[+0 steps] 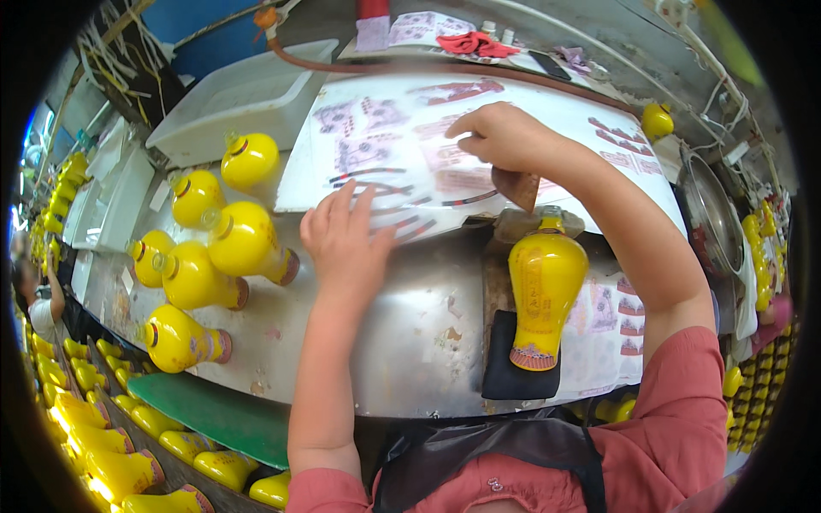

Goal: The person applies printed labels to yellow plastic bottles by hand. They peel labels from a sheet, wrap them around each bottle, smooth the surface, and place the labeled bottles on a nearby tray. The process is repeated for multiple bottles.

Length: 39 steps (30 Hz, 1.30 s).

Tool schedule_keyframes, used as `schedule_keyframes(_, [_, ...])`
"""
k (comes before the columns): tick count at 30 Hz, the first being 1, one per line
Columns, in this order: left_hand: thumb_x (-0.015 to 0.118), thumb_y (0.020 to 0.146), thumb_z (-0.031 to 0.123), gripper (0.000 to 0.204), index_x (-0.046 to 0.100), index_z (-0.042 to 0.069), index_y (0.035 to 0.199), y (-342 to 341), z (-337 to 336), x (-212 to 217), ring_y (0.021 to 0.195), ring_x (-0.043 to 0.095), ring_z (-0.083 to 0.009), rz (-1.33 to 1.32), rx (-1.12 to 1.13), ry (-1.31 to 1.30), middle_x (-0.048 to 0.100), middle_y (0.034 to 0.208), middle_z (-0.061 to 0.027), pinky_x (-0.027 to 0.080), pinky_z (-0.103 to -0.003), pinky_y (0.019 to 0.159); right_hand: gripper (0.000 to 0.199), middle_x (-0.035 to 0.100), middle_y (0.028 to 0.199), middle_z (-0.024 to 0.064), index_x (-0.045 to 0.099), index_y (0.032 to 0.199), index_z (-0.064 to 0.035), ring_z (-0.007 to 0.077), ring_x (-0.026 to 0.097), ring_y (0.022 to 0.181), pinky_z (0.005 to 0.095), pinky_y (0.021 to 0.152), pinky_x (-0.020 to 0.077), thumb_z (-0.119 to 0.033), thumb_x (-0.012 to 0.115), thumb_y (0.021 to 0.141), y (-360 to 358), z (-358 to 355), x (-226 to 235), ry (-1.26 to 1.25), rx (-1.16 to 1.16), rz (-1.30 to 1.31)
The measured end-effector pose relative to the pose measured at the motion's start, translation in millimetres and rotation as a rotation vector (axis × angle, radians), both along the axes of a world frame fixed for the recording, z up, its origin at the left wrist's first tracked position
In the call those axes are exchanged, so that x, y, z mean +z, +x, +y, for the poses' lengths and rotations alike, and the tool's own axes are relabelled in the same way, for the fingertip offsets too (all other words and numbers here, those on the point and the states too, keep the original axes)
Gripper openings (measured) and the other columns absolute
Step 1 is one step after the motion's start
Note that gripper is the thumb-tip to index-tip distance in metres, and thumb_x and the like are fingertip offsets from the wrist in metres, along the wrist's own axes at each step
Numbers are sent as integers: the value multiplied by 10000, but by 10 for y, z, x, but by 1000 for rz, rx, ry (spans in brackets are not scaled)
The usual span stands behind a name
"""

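My left hand (346, 239) is open, its fingers spread over the near edge of a sloping white board (299, 171), beside several thin dark curved decal strips (385, 186). Above the board's middle is my right hand (509, 141), fingers curled. A brown wedge-shaped scraper (516, 187) juts out below it and appears held in the palm; the grip itself is hidden. Pale purple printed decal sheets (457, 167) lie on the board beneath that hand. Just nearer, a yellow vase-shaped bottle (547, 286) with a patterned band lies on a stand with a black pad (505, 376).
Several yellow bottles (248, 239) stand on the metal table (410, 342) at left. A white plastic tub (239, 103) is behind them. More decal sheets (599, 316) lie at right, near a metal basin (710, 205). Racks of yellow bottles (94, 445) fill the lower left.
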<state>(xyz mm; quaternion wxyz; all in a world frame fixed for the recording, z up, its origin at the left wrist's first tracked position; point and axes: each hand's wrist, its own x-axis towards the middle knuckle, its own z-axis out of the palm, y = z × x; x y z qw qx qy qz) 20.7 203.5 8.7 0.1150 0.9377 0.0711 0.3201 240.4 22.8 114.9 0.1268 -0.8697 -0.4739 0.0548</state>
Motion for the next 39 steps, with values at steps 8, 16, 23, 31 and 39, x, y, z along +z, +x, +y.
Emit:
schedule_keyframes(8, [626, 904, 221, 379, 652, 50, 1242, -42, -147, 145, 1204, 542, -342, -165, -82, -231, 622, 1300, -149, 351, -466, 1054, 196, 685, 835, 191, 702, 827, -47, 406, 649, 806, 469, 734, 519, -225, 626, 859, 538, -786, 70, 194, -208, -104])
schedule_keyframes(16, [647, 872, 107, 216, 724, 63, 1068, 850, -91, 465, 986, 629, -327, -111, -199, -93, 700, 1041, -124, 488, -430, 885, 238, 745, 972, 159, 760, 1069, -73, 350, 702, 916, 423, 838, 549, -182, 660, 882, 686, -753, 40, -110, -161, -167])
schedule_keyframes(23, [633, 852, 71, 278, 730, 96, 1111, 1975, 71, 463, 1073, 602, -332, 158, -261, 182, 681, 1122, -116, 478, -439, 957, 376, 708, 1143, 164, 692, 1251, -138, 367, 664, 1060, 469, 915, 526, -180, 667, 878, 955, -625, -70, -147, -200, -163])
schedule_keyframes(31, [548, 945, 371, 494, 605, 103, 1356, 2559, -66, 340, 1256, 512, -350, 454, -278, 190, 597, 1305, -179, 401, -463, 1071, 511, 707, 1150, 156, 624, 1352, -213, 354, 667, 1077, 475, 883, 541, -103, 618, 853, 1488, -383, -422, -148, -225, -185])
schedule_keyframes(39, [444, 987, 571, 584, 568, 224, 1440, 2653, -225, 408, 1297, 480, -342, 589, -168, 224, 552, 1369, -195, 370, -466, 1073, 451, 725, 1133, 121, 714, 1242, -204, 338, 689, 1036, 464, 864, 551, -62, 590, 833, 1777, -198, -493, -321, -274, -213])
